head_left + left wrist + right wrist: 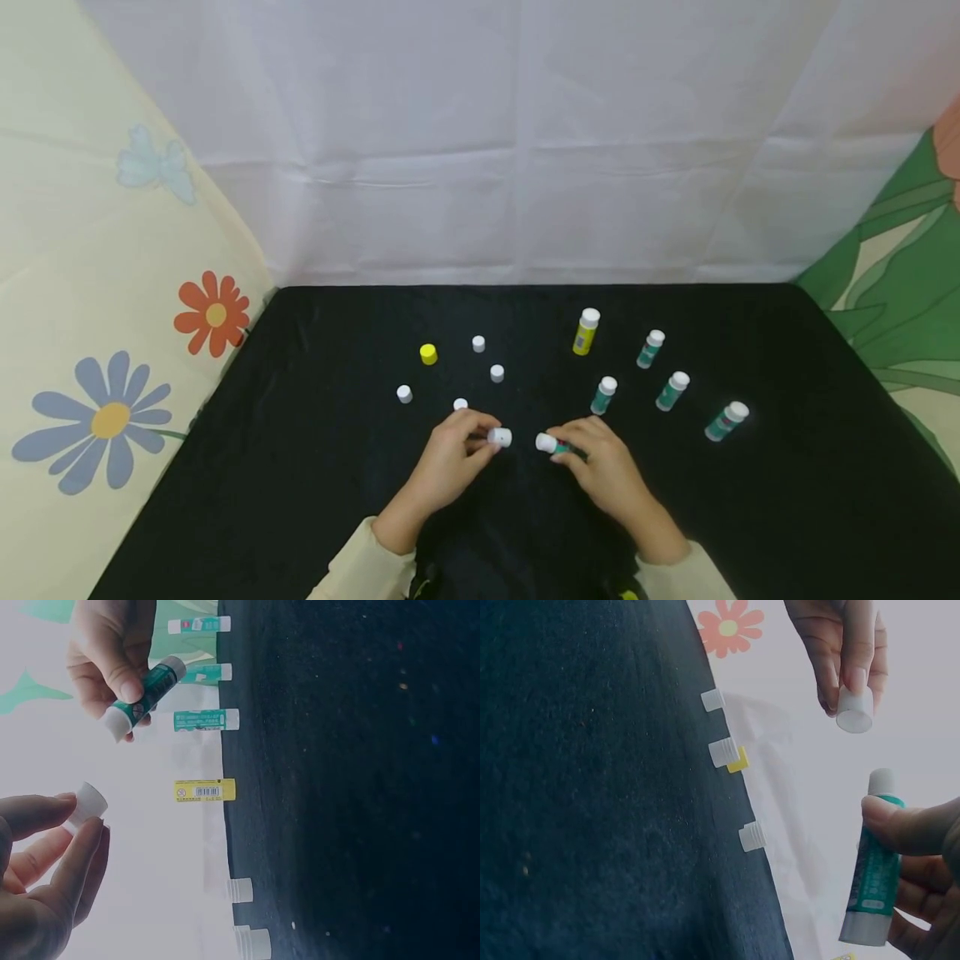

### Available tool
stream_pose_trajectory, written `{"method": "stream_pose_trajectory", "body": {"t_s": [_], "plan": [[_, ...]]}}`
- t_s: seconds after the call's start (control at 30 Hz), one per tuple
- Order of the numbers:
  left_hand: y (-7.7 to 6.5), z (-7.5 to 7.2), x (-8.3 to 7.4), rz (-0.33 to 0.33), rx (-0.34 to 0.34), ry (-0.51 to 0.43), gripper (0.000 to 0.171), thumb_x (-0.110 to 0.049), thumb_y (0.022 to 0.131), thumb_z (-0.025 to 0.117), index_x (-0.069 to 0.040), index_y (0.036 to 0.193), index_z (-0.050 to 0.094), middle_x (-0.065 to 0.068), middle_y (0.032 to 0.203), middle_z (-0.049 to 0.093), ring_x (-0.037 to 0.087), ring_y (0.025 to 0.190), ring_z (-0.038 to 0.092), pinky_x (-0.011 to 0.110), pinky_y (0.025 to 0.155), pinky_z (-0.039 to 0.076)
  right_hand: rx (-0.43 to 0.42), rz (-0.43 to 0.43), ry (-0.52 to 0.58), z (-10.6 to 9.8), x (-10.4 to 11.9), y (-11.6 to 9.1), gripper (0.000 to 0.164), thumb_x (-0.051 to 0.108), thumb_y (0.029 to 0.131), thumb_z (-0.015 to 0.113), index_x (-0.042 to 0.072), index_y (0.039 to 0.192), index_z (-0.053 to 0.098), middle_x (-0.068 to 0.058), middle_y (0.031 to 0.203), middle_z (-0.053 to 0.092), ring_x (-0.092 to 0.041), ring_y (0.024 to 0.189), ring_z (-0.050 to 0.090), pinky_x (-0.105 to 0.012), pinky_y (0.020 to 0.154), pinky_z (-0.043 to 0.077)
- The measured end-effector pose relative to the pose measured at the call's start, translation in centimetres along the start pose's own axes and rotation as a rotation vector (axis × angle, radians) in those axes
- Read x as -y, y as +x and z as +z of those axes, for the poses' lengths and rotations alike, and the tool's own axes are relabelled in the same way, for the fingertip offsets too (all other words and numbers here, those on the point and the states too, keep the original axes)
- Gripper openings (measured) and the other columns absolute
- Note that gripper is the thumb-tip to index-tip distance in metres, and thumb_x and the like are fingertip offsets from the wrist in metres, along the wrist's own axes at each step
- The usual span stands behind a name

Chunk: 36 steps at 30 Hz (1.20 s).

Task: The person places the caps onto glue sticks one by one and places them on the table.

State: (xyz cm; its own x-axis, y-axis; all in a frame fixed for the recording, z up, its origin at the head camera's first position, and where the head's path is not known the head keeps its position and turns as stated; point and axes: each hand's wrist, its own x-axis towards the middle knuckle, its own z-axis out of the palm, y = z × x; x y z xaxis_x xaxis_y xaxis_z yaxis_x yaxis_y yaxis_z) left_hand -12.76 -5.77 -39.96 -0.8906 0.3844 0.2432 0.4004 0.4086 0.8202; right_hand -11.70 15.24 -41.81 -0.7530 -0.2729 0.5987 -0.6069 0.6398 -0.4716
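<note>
A white cap (500, 437) is pinched between the thumb and fingers of my left hand (447, 458). Its open end faces the other hand, as the right wrist view shows. My right hand (606, 467) grips a teal glue stick (874, 881) around its barrel, tilted, with the bare white end pointing at the cap. A gap separates cap and glue stick. Both hands are above the black table. Close behind the left hand, another white cap (461, 404) is partly hidden by its fingers. A standing teal glue stick (603, 396) is just beyond the right hand.
On the black table (300, 500), a yellow cap (428, 354) and several white caps, one at the left (404, 393), are spread on the left side. A yellow glue stick (585, 332) and several teal glue sticks (726, 422) stand upright on the right. A white cloth (510, 167) hangs behind.
</note>
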Motion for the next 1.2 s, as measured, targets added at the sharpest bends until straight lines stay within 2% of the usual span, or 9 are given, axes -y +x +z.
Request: {"method": "stream_pose_trajectory", "body": {"t_s": [0.3,1.2], "plan": [[-0.18,0.09,-0.01,-0.031,0.013,-0.023,0.016,0.004,0.075,0.062,-0.001,0.090,0.058,0.004,0.089,0.051,0.015,0.083,0.055,0.017,0.069,0.045,0.018,-0.010,0.008,0.35,0.22,0.10,0.032,0.000,0.051,0.077,0.007,0.081,0.067,0.002,0.079,0.059,-0.011,0.074,0.049,-0.025,0.064,0.042],[0.18,0.84,-0.16,-0.023,0.052,-0.087,0.016,0.003,0.076,0.061,-0.002,0.091,0.058,0.003,0.089,0.050,0.012,0.083,0.055,0.016,0.069,0.045,0.050,-0.026,0.014,0.68,0.61,0.45,0.031,0.002,0.053,0.077,0.008,0.081,0.067,0.005,0.079,0.059,-0.009,0.074,0.048,-0.023,0.063,0.042]]}}
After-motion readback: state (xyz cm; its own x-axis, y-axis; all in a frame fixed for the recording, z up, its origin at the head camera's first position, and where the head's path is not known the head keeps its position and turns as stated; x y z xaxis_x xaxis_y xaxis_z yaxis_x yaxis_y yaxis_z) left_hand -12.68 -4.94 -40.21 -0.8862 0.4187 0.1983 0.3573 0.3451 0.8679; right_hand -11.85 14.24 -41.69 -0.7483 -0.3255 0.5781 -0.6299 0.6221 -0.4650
